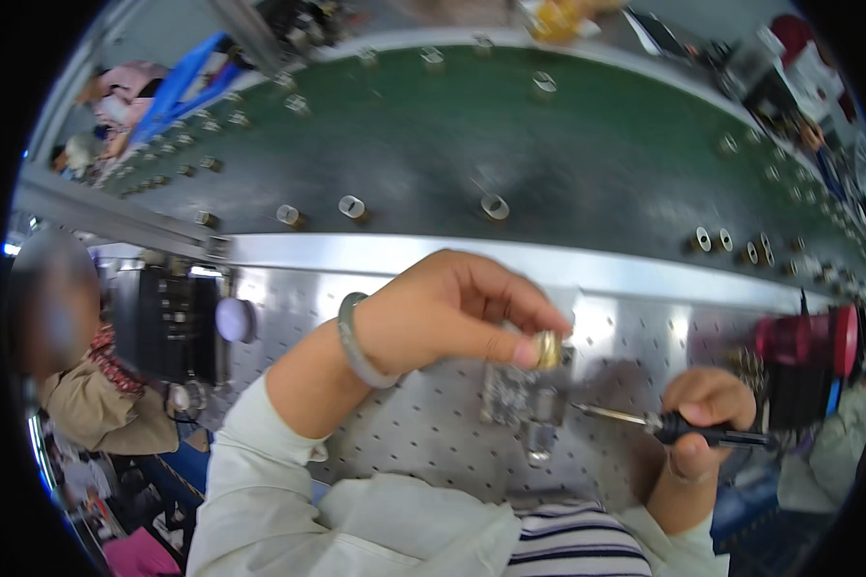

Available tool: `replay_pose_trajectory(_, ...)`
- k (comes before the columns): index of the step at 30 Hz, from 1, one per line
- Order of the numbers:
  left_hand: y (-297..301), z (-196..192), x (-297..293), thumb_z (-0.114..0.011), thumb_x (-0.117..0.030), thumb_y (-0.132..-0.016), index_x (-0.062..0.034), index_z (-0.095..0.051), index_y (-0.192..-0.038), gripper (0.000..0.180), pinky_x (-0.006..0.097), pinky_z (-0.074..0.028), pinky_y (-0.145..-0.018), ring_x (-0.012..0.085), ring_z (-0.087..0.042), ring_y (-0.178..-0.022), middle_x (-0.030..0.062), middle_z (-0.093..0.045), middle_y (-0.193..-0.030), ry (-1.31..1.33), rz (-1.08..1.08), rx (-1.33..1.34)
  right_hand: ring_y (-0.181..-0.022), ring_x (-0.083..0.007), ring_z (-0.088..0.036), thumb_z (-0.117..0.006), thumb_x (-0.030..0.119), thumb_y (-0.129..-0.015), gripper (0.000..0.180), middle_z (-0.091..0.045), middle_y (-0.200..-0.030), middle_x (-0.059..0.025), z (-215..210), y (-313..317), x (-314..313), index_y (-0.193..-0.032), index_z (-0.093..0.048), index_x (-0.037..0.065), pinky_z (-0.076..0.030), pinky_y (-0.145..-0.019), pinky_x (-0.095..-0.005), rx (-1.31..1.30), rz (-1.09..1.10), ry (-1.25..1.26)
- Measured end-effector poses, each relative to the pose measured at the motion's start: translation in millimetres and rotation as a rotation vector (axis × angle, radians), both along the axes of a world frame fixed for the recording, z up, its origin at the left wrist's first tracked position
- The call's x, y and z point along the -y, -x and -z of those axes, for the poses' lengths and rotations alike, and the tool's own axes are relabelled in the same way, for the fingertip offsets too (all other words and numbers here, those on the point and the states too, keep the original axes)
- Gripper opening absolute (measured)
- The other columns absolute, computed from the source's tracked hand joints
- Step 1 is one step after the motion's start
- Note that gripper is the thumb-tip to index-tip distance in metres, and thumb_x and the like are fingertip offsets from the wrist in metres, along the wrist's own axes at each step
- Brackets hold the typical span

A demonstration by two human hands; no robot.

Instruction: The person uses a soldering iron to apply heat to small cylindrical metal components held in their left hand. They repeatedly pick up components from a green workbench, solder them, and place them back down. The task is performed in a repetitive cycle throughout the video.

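Note:
My left hand, with a bangle on its wrist, pinches a small gold-coloured metal cylinder between thumb and fingers. It hangs over a clear block-like fixture on the perforated metal worktop. A short shiny cylinder is at the fixture's near side. To the right, my right hand is closed round the black handle of a soldering iron. The iron's thin metal tip points left toward the fixture, apart from the gold cylinder. Blur hides the fixture's fine detail.
Beyond the worktop's metal rail runs a green conveyor belt carrying many small metal cylinders. A black box-shaped device stands at the left, a dark red round container at the right. Another person sits at the left.

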State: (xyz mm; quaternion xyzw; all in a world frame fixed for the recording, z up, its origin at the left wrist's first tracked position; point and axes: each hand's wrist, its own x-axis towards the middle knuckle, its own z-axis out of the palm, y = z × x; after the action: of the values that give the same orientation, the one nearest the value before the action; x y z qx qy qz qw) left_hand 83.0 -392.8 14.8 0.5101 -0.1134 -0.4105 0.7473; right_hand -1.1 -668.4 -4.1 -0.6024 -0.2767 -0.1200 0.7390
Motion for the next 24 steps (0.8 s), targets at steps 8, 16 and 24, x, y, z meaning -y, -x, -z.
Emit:
replay_pose_trajectory(8,-113.8,18.0,-191.7,-0.077,-0.011,-0.063,-0.0047,-0.065,-0.087,0.028,0.032,-0.051,-0.068,0.0208,-0.063,-0.073,0.0091,-0.064,-0.081,-1.352,-0.875,1.091,-0.053,-0.0169,-0.054,-0.077,0.008,-0.07,0.026,-0.056,-0.067,-0.0081,-4.3,12.7,3.1,-0.085,-0.058,0.0,-0.042,-0.047,-0.0258,-0.102,0.088,-0.03)
replay_pose_trajectory(16,-131.9,22.2,-224.0,-0.081,-0.03,-0.065,-0.002,-0.062,-0.107,0.054,0.035,-0.047,-0.078,0.0235,-0.058,-0.094,0.0121,-0.06,-0.101,-1.461,-0.92,1.121,-0.061,-0.0229,-0.063,-0.077,-0.002,-0.062,0.023,-0.065,-0.073,-0.016,-18.0,8.0,13.7,-0.083,-0.065,-0.004,-0.049,-0.055,-0.0282,-0.161,0.069,-0.042)
replay_pose_trajectory(24,-100.8,-12.4,100.0,-0.075,-0.02,-0.071,-0.0051,-0.063,-0.098,0.033,0.032,-0.047,-0.072,0.021,-0.057,-0.084,0.0081,-0.056,-0.098,-0.578,-0.132,1.419,-0.058,-0.0187,-0.059,-0.072,-0.004,-0.069,0.02,-0.062,-0.073,-0.0148,-23.6,22.7,29.9,-0.086,-0.061,-0.006,-0.045,-0.053,-0.0265,-0.059,0.227,-0.241)
